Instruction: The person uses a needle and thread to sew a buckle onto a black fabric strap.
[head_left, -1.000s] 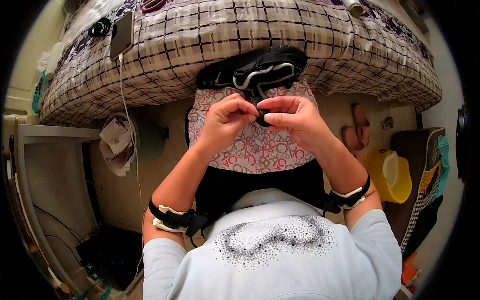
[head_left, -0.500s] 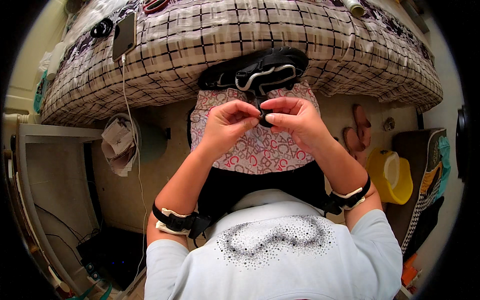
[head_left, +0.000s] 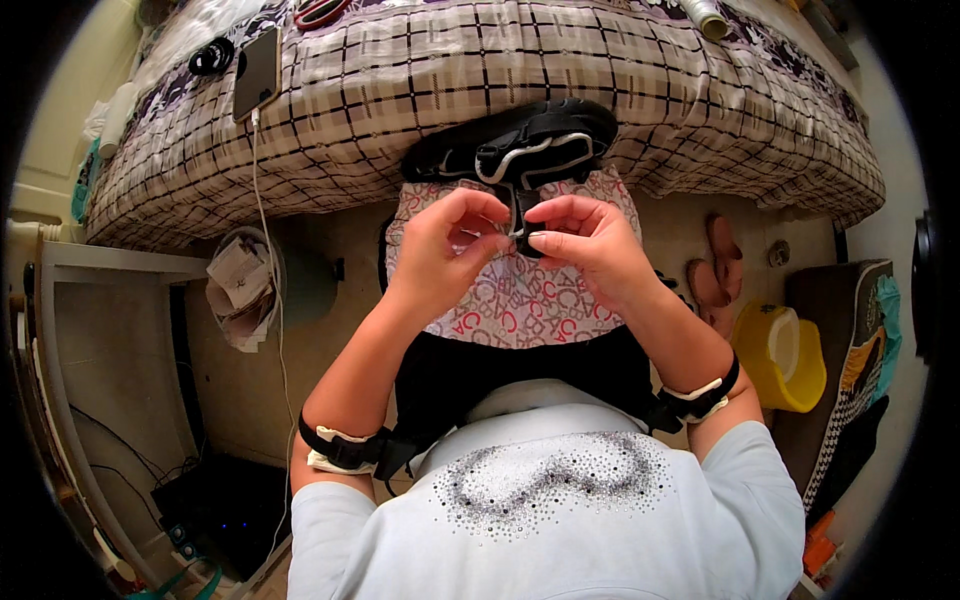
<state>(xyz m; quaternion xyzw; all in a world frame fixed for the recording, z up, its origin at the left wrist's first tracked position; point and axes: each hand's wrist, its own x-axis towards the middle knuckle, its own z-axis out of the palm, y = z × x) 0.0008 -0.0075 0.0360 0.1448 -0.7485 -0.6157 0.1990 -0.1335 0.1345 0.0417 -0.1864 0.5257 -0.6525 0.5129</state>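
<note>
A black sandal with pale-edged straps [head_left: 535, 143] lies on its side at the far end of my lap, against the bed's edge. One black strap [head_left: 524, 203] hangs from it toward me, over a pink-and-white lettered cloth [head_left: 510, 300]. My right hand [head_left: 590, 240] pinches this strap between thumb and fingers. Close by on the strap's left side is my left hand [head_left: 455, 235], its thumb and forefinger curled toward each other. A tiny pale bit shows by the left fingertips; what it is I cannot make out.
The bed [head_left: 360, 120] carries a phone [head_left: 258, 75] on a white cable, a black coil [head_left: 211, 57] and red-handled scissors [head_left: 320, 12]. At left stands a bin [head_left: 305, 285] with papers. Pink slippers [head_left: 710, 285] and a yellow bucket [head_left: 780, 360] are at right.
My left thumb and forefinger have drawn apart and slightly left. More of the strap shows between my hands, while the right hand keeps its pinch.
</note>
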